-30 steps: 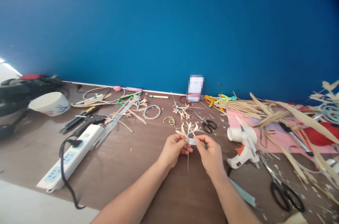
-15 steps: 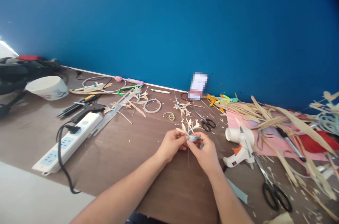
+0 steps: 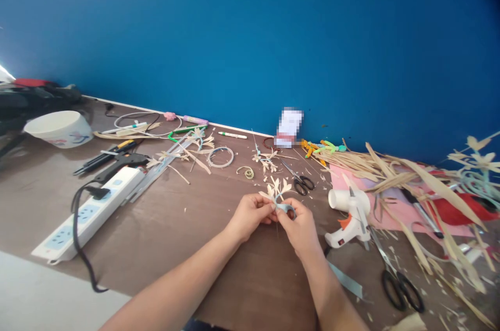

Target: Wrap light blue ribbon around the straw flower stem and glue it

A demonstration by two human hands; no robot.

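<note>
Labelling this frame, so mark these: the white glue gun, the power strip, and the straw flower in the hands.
white glue gun (image 3: 357,212): head view, on its body beside the orange trigger.
power strip (image 3: 88,215): head view, top face at a socket.
straw flower (image 3: 278,188): head view, on its petals.

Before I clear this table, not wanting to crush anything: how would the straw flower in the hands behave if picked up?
Probably very light: the left hand pinches the straw flower with fingertips alone. Its thin, splayed petals look brittle, likely easily crushed. The blue tape at the right hand looks floppy.
</note>
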